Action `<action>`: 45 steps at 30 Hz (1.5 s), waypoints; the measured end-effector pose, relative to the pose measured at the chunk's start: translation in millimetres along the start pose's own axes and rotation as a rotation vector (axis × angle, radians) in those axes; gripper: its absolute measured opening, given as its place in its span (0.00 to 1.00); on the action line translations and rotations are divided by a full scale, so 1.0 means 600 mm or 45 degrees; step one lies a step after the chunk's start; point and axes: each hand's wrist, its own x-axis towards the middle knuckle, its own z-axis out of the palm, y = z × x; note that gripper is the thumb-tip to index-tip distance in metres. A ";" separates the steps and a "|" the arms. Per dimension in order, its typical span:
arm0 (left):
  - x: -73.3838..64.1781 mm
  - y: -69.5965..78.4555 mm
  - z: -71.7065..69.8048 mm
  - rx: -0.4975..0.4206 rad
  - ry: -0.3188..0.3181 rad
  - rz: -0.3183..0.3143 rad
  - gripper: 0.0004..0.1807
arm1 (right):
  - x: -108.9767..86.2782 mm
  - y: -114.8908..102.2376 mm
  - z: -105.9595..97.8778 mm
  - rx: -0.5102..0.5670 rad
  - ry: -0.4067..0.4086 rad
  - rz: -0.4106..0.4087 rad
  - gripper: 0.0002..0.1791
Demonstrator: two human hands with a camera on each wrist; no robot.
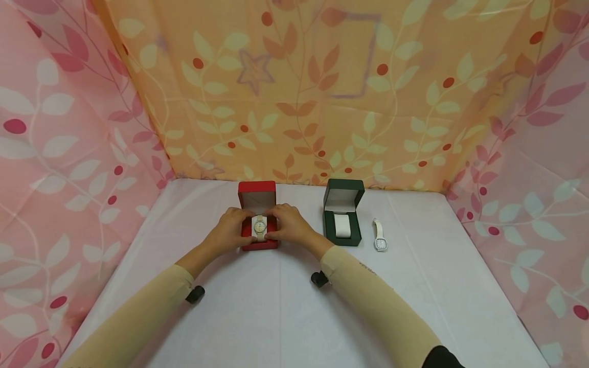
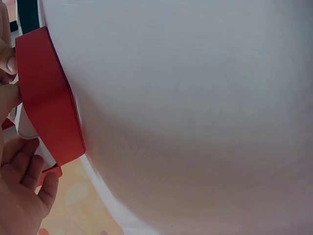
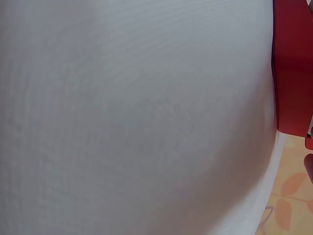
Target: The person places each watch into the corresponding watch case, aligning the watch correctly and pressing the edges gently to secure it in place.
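In the head view a watch (image 1: 259, 226) with a round dial and pale strap is wrapped around a white cushion (image 1: 254, 220) in an opened red box (image 1: 259, 246). From the left, my left hand (image 1: 230, 231) holds the watch and its cushion, thumb at the near side and fingers toward the far side. My right hand (image 1: 291, 225) grips them the same way from the right. The left wrist view shows the red box's outer wall (image 2: 51, 98) and the curled left fingers (image 2: 29, 169). Only a fingertip of the right hand (image 3: 309, 166) appears in the right wrist view.
Right of the red box stands an opened dark green box (image 1: 342, 240) holding a bare white cushion (image 1: 342, 226). Farther right, a square-faced watch (image 1: 380, 240) with a white strap lies on the white tablecloth (image 1: 257, 317). Patterned curtains (image 1: 294, 102) enclose the back and sides.
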 end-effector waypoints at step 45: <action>0.002 -0.015 -0.003 -0.039 -0.025 0.025 0.35 | 0.003 0.005 -0.003 -0.069 0.006 -0.045 0.31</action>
